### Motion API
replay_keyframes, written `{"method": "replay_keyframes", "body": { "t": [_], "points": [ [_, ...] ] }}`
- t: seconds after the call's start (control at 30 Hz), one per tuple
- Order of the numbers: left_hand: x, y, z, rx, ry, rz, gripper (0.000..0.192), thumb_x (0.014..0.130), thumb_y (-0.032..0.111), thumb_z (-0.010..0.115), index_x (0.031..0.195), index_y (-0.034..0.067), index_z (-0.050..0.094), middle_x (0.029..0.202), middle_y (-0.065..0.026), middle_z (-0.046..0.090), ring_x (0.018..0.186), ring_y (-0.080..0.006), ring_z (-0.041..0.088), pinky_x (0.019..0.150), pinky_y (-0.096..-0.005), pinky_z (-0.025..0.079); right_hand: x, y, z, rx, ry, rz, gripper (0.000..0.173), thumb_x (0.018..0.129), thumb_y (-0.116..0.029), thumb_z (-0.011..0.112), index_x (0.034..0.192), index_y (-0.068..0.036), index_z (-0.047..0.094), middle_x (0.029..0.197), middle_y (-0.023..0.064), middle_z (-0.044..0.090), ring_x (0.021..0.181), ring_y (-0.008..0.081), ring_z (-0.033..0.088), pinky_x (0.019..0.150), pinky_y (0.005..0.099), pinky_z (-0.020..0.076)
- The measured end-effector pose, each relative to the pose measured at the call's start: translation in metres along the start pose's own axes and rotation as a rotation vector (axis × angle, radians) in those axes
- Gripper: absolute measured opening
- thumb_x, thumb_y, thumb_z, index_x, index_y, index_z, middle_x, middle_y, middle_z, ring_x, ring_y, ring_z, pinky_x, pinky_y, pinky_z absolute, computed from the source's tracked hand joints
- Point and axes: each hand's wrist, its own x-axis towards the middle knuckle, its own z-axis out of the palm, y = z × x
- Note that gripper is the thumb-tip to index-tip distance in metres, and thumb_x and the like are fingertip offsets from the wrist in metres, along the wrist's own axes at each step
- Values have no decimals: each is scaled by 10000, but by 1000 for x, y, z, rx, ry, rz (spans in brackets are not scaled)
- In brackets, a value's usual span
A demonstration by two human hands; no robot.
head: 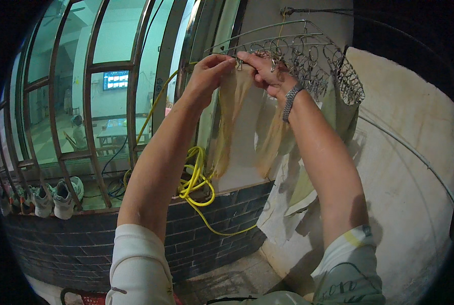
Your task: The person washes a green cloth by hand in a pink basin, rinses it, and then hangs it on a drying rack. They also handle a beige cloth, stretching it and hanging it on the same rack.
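My left hand (211,74) pinches the top edge of a thin beige stocking or sock (229,114) between thumb and fingers. The cloth hangs down beneath a metal clip (239,65). My right hand (267,72), with a metal watch (291,102) on the wrist, is at the cloth's other top corner; its thumb lies by the clip, and its exact hold is partly hidden. A second sheer beige piece (271,146) hangs below my right hand. Above both hands is a metal drying rack (272,36) with many clips, crowded at the right.
Pale and green cloths (301,187) hang behind my right forearm. A coiled yellow hose or cable (196,183) lies by the window ledge. Metal window bars (88,126) stand left, with sneakers (63,200) on the sill. A person (78,131) sits indoors. Right is a pale wall (410,133).
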Motion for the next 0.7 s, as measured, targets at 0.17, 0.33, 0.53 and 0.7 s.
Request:
{"method": "replay_keyframes", "body": {
  "t": [0.17, 0.33, 0.53, 0.7],
  "points": [
    [-7, -4, -2, -10, 47, -25, 262, 877, 296, 648, 1004, 67, 648, 899, 0, 630, 715, -71, 528, 636, -224, 418, -10, -9, -3, -49, -79, 10, 342, 821, -440, 662, 664, -158, 550, 565, -65, 450, 427, 45, 365, 382, 228, 254],
    [-40, -4, -17, 118, 80, -172, 394, 891, 395, 619, 1098, 59, 626, 967, -15, 632, 784, -105, 558, 715, -258, 449, -25, -10, 13, -153, 76, -37, 306, 833, -414, 658, 775, -121, 591, 666, -51, 533, 468, 34, 422, 389, 195, 321],
    [-106, -14, -30, 157, -4, -302, 585, 885, 493, 590, 1239, 30, 548, 1153, -93, 605, 1065, -188, 566, 914, -328, 430, -38, -7, 33, -253, 111, -100, 263, 860, -336, 663, 858, -77, 616, 716, -20, 603, 475, 14, 448, 405, 172, 337],
    [-158, -22, -40, 286, -42, -341, 643, 851, 392, 681, 1307, -15, 480, 1242, -118, 563, 1165, -204, 525, 1002, -354, 392, -45, 2, 45, -331, 124, -229, 234, 868, -278, 645, 838, -47, 621, 666, -3, 597, 462, 40, 451, 411, 204, 348]
  ]
}}
